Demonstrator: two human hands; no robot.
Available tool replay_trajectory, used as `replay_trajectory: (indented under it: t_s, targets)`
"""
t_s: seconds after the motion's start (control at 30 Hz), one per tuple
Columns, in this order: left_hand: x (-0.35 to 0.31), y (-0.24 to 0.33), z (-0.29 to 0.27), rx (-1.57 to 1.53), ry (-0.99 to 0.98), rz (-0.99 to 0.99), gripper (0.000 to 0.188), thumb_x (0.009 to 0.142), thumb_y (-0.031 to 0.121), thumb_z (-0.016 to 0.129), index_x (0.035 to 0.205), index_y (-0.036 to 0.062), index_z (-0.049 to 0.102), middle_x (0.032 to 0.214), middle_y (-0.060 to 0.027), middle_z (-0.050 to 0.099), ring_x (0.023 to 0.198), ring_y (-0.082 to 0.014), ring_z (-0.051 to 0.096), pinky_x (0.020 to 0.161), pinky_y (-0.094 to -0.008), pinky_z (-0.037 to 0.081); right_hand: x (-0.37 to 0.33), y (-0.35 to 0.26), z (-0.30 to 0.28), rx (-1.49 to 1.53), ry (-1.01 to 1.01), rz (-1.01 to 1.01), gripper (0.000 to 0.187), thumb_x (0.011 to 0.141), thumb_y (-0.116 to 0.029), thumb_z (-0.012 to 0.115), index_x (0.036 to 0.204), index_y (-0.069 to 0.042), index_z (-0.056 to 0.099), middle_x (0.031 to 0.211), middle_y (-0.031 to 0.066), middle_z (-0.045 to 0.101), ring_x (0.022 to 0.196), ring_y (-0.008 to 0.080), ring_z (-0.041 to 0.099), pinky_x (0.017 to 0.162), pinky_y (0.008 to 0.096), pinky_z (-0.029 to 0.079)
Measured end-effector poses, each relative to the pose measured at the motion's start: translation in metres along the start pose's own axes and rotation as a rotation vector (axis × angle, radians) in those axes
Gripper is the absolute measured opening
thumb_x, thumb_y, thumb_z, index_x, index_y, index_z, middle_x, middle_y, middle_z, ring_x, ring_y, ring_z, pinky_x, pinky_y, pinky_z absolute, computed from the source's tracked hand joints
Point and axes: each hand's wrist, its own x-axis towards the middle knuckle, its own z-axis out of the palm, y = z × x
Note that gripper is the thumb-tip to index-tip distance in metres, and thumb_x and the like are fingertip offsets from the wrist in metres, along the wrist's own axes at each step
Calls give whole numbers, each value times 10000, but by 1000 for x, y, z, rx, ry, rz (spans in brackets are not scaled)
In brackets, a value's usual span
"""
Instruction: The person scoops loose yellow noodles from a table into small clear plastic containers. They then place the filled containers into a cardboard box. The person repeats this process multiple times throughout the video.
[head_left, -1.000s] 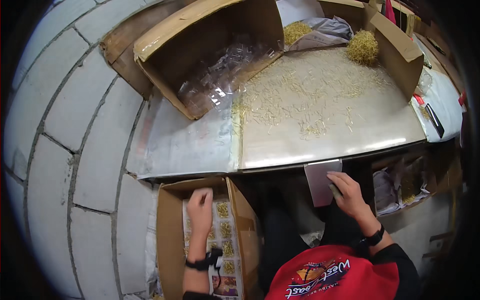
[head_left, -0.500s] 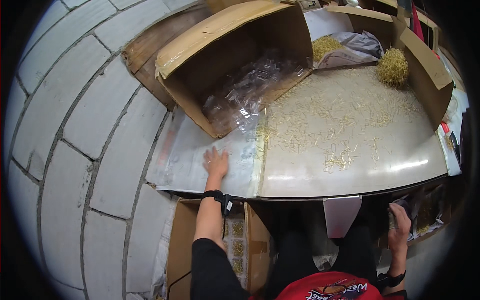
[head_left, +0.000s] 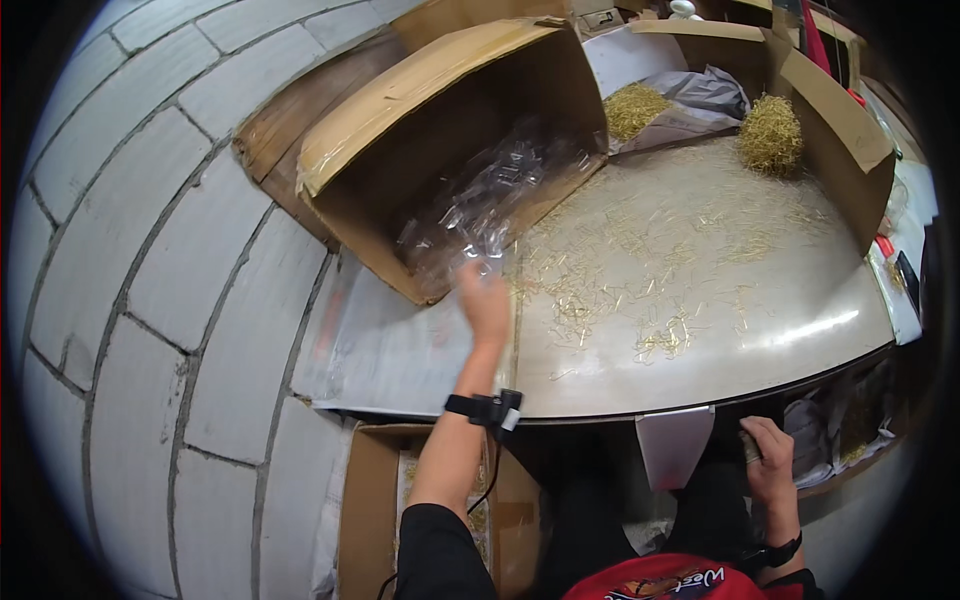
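My left hand (head_left: 484, 300) is at the front lip of a tipped cardboard box (head_left: 345, 215), its fingertips against the nearest of the clear plastic pieces (head_left: 490, 190) heaped inside. The pieces look like small transparent cases. Motion smears the fingers, so their grip does not show. Low on the right, my right hand (head_left: 768, 455) is below the table edge, near my dark-clad leg, with its fingers curled. Whatever may lie inside those fingers is hidden. Loose gold-coloured wire pieces (head_left: 665, 335), thin and bent, are scattered over the table (head_left: 590, 385) to the right of my left hand.
A dense gold clump (head_left: 770, 135) stands by the cardboard wall (head_left: 835, 115), near a gold heap (head_left: 635, 108) on a grey plastic bag (head_left: 700, 100). Under the table edge is an open carton (head_left: 370, 490) with gold-filled contents. Pale block paving (head_left: 140, 350) lies left.
My left hand has lifted off the white sheet and moved right to the plastic pieces at the box opening. My right hand has shifted left, toward my leg. The view has tilted slightly.
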Motion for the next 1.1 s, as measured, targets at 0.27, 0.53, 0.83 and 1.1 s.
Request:
replay_trajectory:
  t_s: [0.27,0.53,0.83,1.1]
  targets:
    - [41,-211,1,353,159,113,104,767,16,608,833,-39,667,763,-125,662,706,-197,586,644,-363,481,-23,30,-6,-22,-177,-21,353,718,-68,622,1069,-78,593,899,91,638,811,260,643,631,357,537]
    - [66,-44,-39,982,152,265,99,787,113,513,881,87,529,874,-144,565,718,-338,600,634,-464,474,-37,32,-5,19,-91,-56,296,815,-72,574,1107,-27,550,867,112,587,759,285,614,582,385,502]
    - [35,22,-84,8,110,14,297,795,18,491,1083,-30,546,988,-207,589,737,-333,612,608,-406,514,-43,13,-5,73,-106,-68,245,851,-89,553,1082,-10,559,839,125,584,760,295,616,603,388,505]
    - [-166,158,-69,-511,-542,-393,173,808,8,572,979,-7,595,832,-125,642,564,-135,570,445,-217,449,-43,-20,12,359,-161,67,450,940,-318,502,1298,-52,437,1034,175,613,856,335,623,713,384,509]
